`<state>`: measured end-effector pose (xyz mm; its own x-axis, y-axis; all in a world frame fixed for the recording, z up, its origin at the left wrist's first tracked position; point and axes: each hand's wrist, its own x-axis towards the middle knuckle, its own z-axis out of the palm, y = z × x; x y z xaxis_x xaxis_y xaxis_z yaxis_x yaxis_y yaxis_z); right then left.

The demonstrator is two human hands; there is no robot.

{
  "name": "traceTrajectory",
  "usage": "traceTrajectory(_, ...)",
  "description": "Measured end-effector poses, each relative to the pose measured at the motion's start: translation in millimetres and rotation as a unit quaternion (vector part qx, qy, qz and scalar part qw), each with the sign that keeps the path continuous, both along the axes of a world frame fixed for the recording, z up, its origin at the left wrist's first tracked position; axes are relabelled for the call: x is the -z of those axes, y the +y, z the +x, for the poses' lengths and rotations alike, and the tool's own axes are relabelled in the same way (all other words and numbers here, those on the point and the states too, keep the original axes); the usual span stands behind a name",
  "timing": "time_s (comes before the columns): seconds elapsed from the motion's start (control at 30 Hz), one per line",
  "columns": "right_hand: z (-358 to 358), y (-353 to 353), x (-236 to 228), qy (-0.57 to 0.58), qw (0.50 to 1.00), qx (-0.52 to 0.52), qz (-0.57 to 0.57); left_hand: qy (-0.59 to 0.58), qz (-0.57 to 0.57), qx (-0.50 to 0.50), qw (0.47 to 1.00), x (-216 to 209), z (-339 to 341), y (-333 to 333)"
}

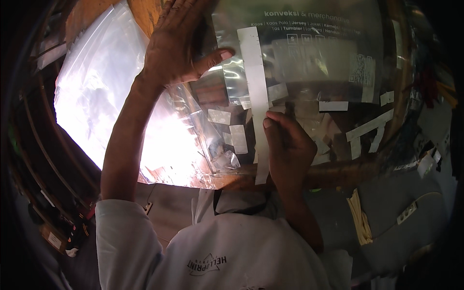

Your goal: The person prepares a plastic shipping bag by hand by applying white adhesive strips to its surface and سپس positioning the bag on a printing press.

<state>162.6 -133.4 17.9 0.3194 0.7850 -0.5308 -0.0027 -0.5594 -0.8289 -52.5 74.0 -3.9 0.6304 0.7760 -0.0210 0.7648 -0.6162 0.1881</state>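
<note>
A long white ruler (253, 72) with small marks along its edge lies nearly upright in the head view, its near end reaching the table's front edge. My right hand (291, 150) is closed, thumb and forefinger pinched at the ruler's right edge. Under the ruler's far part spreads a clear plastic bag (309, 63) with pale print. My left hand (176, 48) rests flat at the bag's left side, thumb stretched toward the ruler without touching it. Its fingertips are cut off or hard to see at the top. Left of that forearm lies a clear plastic sheet (104, 72), glaring with bright light.
Several white tape pieces (333, 106) stick to the tabletop, some in a branching shape (369, 126) at the right. A wooden edge (328, 170) runs along the front. Below on the floor are a coiled cream cord (358, 217) and a power strip (407, 212).
</note>
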Motion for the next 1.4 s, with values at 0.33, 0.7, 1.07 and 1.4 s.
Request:
traceTrajectory(0.33,3,3,-3,-0.012,1.0,-0.021,-0.017,-0.004,0.004,0.002,1.0,1,1,1)
traceTrajectory(0.7,-2,3,-3,-0.022,0.999,0.0,-0.041,0.017,-0.035,-0.017,0.999,-5,2,1)
traceTrajectory(1.07,1,1,-4,-0.017,0.999,0.001,-0.049,-0.079,-0.017,-0.024,0.996,5,2,-2)
traceTrajectory(1.4,2,3,-8,-0.008,0.996,0.005,-0.084,-0.086,-0.007,-0.025,0.996,5,1,-2)
